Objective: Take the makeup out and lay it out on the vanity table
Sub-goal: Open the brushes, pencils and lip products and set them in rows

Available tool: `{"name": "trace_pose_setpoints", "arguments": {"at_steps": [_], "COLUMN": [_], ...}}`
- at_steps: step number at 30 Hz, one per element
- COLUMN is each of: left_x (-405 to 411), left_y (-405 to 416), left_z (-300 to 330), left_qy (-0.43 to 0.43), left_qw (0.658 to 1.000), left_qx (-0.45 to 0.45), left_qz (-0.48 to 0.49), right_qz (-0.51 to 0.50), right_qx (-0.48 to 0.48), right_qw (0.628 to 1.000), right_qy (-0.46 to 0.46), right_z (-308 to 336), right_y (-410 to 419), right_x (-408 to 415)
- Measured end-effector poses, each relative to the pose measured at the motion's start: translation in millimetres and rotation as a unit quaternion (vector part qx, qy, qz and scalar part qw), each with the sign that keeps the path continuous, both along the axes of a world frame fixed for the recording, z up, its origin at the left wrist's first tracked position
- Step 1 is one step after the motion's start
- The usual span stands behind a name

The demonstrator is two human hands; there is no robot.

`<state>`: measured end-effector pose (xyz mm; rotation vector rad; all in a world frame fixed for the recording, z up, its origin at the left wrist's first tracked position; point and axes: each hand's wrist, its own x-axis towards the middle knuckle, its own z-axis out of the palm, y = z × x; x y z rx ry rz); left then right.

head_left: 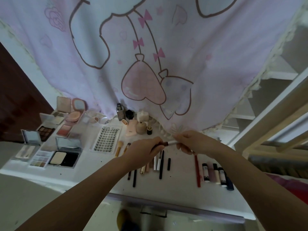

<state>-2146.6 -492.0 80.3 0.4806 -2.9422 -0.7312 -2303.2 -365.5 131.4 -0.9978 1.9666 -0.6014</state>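
While you hold the slim makeup stick (166, 144) over the bench (180, 184), your left hand (146, 150) is curled round its dark end and your right hand (188, 141) pinches its pale end, so both hands are closed on the one piece, just above the row of pencils and tubes (155, 165). It looks as though you are pulling or seating a cap; I cannot tell which. Keep the pull straight along the stick, then set it down parallel to that row, in the bare strip between the row and the red pencil (197, 170), so nothing rolls. Left of the row lie the two brushes (122, 149) and the lash card (106, 139), with the open palettes (50, 147) farther left still. Beyond the row, against the hanging curtain (150, 55), stand small bottles (135, 120) that a careless reach could tip. Right of the red pencil sits a cluster of short tubes (215, 174) near the bench edge, so avoid nudging them off.
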Motion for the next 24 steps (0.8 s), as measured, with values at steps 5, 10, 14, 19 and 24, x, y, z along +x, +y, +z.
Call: {"name": "trace_pose_setpoints", "arguments": {"at_steps": [5, 10, 14, 19, 24], "left_x": [1.8, -0.2, 2.1, 3.2, 5.6], "left_y": [-1.5, 1.9, 1.0, 0.5, -2.5], "left_z": [-1.5, -4.4, -8.0, -12.3, -19.0], "left_qy": [-0.005, 0.002, -0.008, -0.015, -0.022], "left_qw": [1.000, 1.000, 0.999, 0.999, 0.999], "left_qx": [0.012, 0.021, 0.031, 0.034, 0.031], "left_qz": [-0.001, -0.006, -0.003, -0.005, -0.010], "right_qz": [0.007, 0.009, 0.006, 0.016, -0.011], "right_qx": [-0.005, -0.015, 0.010, -0.004, -0.003], "right_qw": [1.000, 1.000, 1.000, 1.000, 0.999], "right_qy": [-0.013, 0.020, -0.018, -0.010, -0.046], "right_z": [0.6, -2.5, -5.3, -7.8, -12.1], "right_y": [2.6, 1.0, 3.2, 3.2, 3.2], "right_x": [-2.0, -1.4, -2.6, -2.1, -1.7]}}
